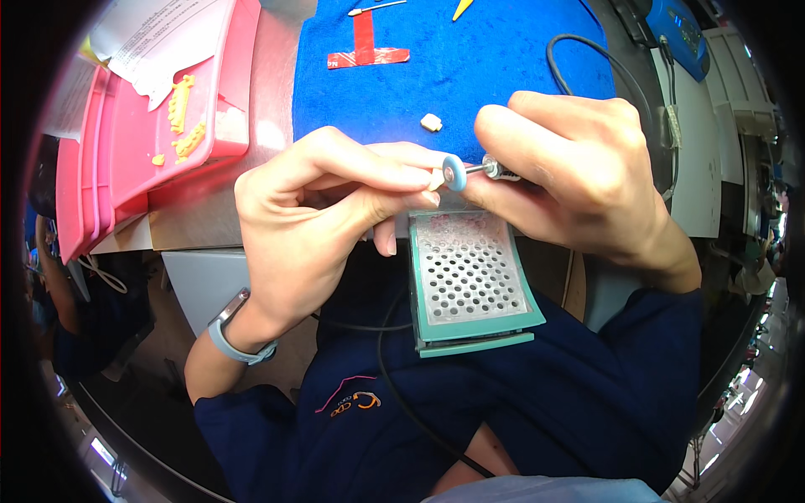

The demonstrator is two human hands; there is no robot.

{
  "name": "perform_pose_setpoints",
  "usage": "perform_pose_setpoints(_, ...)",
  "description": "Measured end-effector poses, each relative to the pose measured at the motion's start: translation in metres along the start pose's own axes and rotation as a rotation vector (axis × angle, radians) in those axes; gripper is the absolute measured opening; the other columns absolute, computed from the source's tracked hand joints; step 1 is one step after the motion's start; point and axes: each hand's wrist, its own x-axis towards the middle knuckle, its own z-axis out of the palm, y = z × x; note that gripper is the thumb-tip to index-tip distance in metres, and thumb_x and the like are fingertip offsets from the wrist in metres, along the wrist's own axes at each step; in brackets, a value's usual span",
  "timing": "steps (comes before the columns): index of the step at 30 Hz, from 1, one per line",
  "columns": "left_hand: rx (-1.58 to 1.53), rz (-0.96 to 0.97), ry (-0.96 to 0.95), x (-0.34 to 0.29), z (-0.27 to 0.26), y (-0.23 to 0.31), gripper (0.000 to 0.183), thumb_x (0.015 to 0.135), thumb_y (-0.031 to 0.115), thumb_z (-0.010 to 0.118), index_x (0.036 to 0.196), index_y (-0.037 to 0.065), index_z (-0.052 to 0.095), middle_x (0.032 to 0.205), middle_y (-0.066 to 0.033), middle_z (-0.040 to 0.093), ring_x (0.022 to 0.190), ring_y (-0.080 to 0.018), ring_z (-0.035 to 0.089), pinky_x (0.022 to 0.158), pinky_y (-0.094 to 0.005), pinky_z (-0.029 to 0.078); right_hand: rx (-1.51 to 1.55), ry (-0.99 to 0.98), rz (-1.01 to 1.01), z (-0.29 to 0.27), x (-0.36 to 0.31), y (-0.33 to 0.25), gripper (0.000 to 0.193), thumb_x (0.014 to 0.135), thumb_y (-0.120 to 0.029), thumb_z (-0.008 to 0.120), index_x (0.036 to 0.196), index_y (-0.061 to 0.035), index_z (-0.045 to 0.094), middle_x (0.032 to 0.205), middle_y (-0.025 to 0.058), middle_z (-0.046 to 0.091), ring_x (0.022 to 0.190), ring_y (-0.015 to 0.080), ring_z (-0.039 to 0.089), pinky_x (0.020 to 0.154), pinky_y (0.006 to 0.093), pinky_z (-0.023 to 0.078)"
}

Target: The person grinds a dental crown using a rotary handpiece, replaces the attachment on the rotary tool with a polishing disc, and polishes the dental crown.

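Note:
My left hand point(310, 218) pinches a small cream piece, perhaps a dental crown point(437, 179), between thumb and fingertips; most of it is hidden. My right hand point(579, 172) is closed round a rotary handpiece point(495, 168), whose metal nose and thin shank point left. On the shank sits a pale blue grinding wheel point(455, 173), right beside the cream piece; whether they touch I cannot tell. Both hands are above the inner end of a green-framed perforated metal tray point(474, 281). A second small cream tooth-shaped piece point(431, 122) lies on the blue towel point(486, 67) beyond my fingers.
Pink trays point(134, 172) with orange pieces point(180, 105) and printed paper point(155, 50) stand at the left. Red tape point(366, 55) and a slim metal bit point(377, 8) are on the towel. A dark cable point(579, 40) loops at the right, near a blue device point(677, 38).

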Motion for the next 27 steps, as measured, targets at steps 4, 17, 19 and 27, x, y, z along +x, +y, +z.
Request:
perform_pose_setpoints(4, 0.013, -0.006, -0.021, 0.0002, -0.0004, -0.0005, 0.009, 0.095, -0.008, 0.065, 0.093, 0.0, 0.062, 0.107, -0.0257, 0.074, 0.059, -0.0144, 0.066, 0.049, -0.0206, 0.049, 0.003, -0.028, -0.025, -0.0012, -0.0015, -0.0021, 0.029, 0.065, -0.011, 0.085, 0.083, -0.0046, 0.063, 0.062, 0.0044, 0.047, 0.049, 0.0213, 0.052, 0.044, 0.035, 0.04)
perform_pose_setpoints(17, 0.016, -0.005, -0.015, 0.0009, -0.0004, -0.0002, 0.009, 0.095, -0.01, 0.063, 0.093, -0.001, 0.061, 0.109, -0.0259, 0.073, 0.059, -0.0138, 0.066, 0.05, -0.0215, 0.052, -0.004, 0.012, -0.013, 0.001, -0.0009, -0.0013, 0.031, 0.063, -0.012, 0.086, 0.082, -0.0053, 0.063, 0.061, 0.0037, 0.047, 0.049, 0.0207, 0.053, 0.044, 0.0344, 0.04)
perform_pose_setpoints(19, 0.017, -0.001, -0.025, 0.0011, -0.0012, 0.0002, 0.01, 0.095, -0.01, 0.063, 0.093, -0.001, 0.062, 0.109, -0.0259, 0.073, 0.059, -0.0138, 0.066, 0.05, -0.0215, 0.052, 0.004, -0.013, -0.008, 0.0011, -0.0006, -0.0022, 0.03, 0.062, -0.011, 0.086, 0.082, -0.0055, 0.063, 0.061, 0.0037, 0.047, 0.049, 0.0205, 0.053, 0.044, 0.0344, 0.04)
perform_pose_setpoints(27, 0.019, 0.003, -0.011, 0.0001, -0.0012, -0.0008, 0.01, 0.095, -0.011, 0.062, 0.093, -0.001, 0.062, 0.107, -0.0258, 0.074, 0.059, -0.0135, 0.065, 0.049, -0.0211, 0.051, 0.002, 0.016, -0.011, 0.0042, -0.0002, 0.0004, 0.03, 0.063, -0.013, 0.086, 0.081, -0.0056, 0.063, 0.061, 0.0035, 0.046, 0.048, 0.0206, 0.052, 0.044, 0.0349, 0.04)
